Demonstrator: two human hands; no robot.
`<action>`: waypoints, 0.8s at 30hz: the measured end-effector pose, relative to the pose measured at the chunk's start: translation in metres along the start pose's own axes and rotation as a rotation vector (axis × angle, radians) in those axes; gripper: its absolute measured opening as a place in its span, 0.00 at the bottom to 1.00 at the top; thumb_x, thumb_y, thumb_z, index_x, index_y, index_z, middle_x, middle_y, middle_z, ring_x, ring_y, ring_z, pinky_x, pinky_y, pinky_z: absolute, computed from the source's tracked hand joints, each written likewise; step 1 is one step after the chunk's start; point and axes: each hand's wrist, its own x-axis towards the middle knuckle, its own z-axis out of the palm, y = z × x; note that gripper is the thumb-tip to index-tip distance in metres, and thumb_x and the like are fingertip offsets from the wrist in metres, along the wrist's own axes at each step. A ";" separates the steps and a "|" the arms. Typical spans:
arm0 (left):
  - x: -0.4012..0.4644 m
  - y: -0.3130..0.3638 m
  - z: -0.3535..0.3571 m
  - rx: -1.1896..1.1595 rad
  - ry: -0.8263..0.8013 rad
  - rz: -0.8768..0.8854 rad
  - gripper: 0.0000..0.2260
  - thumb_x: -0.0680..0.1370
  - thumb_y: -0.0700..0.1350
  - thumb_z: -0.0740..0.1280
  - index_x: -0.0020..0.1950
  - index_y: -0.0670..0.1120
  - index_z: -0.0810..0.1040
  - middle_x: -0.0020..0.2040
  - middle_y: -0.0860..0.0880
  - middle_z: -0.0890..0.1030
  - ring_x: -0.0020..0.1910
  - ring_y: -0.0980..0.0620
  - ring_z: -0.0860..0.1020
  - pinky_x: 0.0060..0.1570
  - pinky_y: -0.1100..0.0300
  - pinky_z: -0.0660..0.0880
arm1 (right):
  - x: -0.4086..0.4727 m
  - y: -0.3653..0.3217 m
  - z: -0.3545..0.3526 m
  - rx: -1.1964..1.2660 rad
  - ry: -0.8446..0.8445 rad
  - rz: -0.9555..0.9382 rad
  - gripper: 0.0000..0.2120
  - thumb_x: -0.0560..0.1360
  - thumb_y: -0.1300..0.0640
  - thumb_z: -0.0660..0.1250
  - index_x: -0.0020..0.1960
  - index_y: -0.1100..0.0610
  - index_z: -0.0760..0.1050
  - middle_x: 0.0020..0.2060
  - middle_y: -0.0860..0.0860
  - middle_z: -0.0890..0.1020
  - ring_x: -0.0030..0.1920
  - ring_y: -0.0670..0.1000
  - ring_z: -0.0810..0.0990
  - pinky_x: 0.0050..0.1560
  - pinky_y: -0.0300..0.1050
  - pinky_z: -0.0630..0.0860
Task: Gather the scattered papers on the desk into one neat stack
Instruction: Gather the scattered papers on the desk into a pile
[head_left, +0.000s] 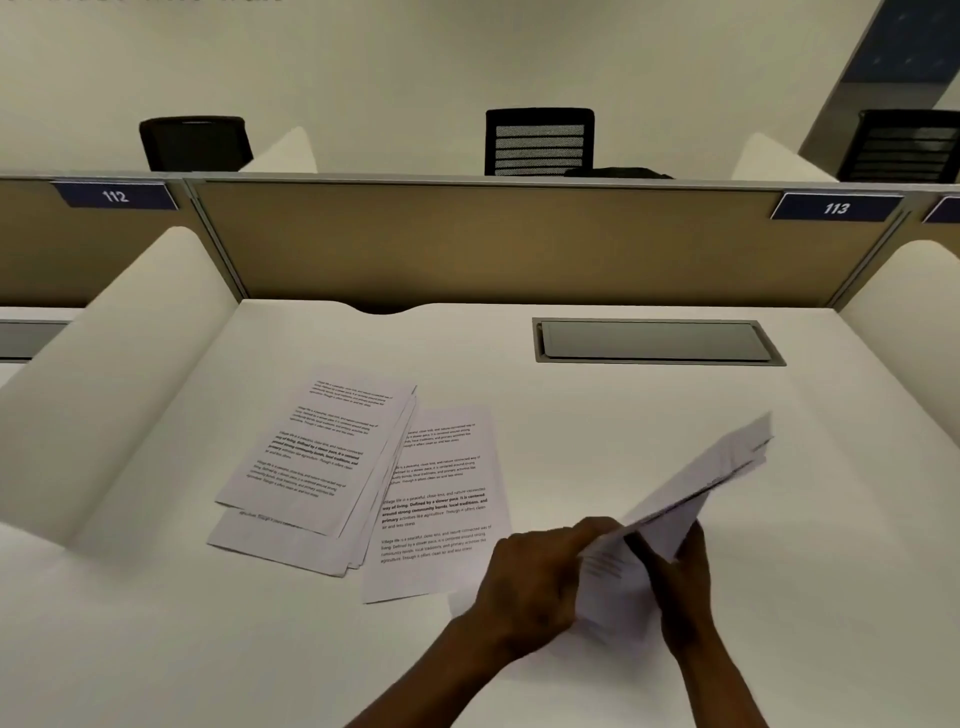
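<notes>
Both hands grip one blurred bundle of white printed sheets (696, 499) above the white worktop (649, 405): left hand (535, 577) closed on its near-left edge, right hand (680, 587) pinching its near-right edge, thumb on top. Motion blur hides the bundle's sheet count and print; its far corner tilts up to the right. To the left, a loose fanned pile of white text-printed papers (306, 467) lies flat, overlapping a single printed white sheet (441, 509), whose near-right corner is hidden behind the left hand. A grey recessed cable flap (654, 340) sits near the tan partition panel (493, 244), labelled 113. Both forearms are cut off by the lower frame edge.
</notes>
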 end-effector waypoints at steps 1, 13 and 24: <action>-0.002 -0.003 -0.001 -0.030 0.031 -0.021 0.22 0.77 0.43 0.62 0.67 0.63 0.67 0.43 0.53 0.83 0.37 0.52 0.79 0.37 0.59 0.75 | 0.004 -0.004 -0.005 0.046 -0.014 0.026 0.44 0.64 0.48 0.80 0.74 0.46 0.62 0.63 0.50 0.78 0.63 0.55 0.76 0.64 0.59 0.74; -0.011 -0.069 -0.010 -0.686 0.048 -0.556 0.27 0.74 0.46 0.73 0.66 0.67 0.65 0.66 0.58 0.76 0.65 0.55 0.77 0.61 0.52 0.79 | 0.014 -0.029 0.008 0.192 -0.175 0.062 0.26 0.70 0.60 0.75 0.66 0.52 0.71 0.57 0.56 0.83 0.55 0.60 0.83 0.51 0.55 0.83; 0.000 -0.088 0.017 -0.884 -0.181 -0.782 0.40 0.69 0.41 0.75 0.76 0.56 0.61 0.70 0.51 0.73 0.67 0.48 0.74 0.66 0.43 0.74 | 0.007 -0.025 0.006 0.018 -0.310 0.116 0.26 0.76 0.68 0.67 0.65 0.44 0.66 0.59 0.44 0.77 0.55 0.46 0.79 0.61 0.51 0.76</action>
